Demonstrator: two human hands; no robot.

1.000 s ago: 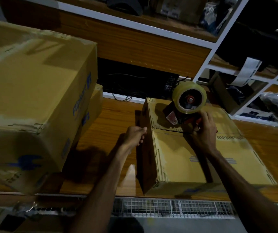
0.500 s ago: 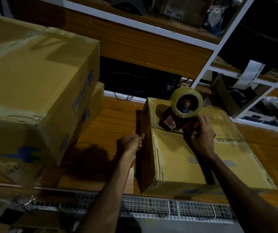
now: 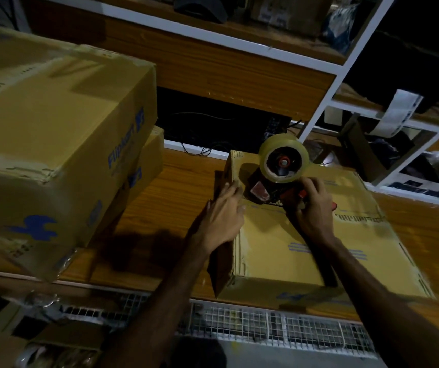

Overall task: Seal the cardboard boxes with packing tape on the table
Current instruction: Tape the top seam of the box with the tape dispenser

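A flat cardboard box point(image 3: 279, 251) lies on the wooden table point(image 3: 165, 208), its closed flaps facing up. A tape dispenser point(image 3: 283, 166) with a clear roll of packing tape stands on the box's flap seam near the far left corner. My right hand point(image 3: 312, 211) grips the dispenser's red handle. My left hand point(image 3: 223, 213) rests with straight fingers on the box's upper left edge, just left of the dispenser's nose.
A big cardboard box point(image 3: 53, 144) with blue print sits on a smaller one point(image 3: 144, 168) at the table's left. Shelves point(image 3: 319, 112) with white frames and dark clutter rise behind. A wire mesh rack point(image 3: 266, 328) runs below the table's front edge.
My left hand has risen from the box's left side to its top left edge and opened out. The dispenser and my right hand have shifted slightly toward the box's far left corner.
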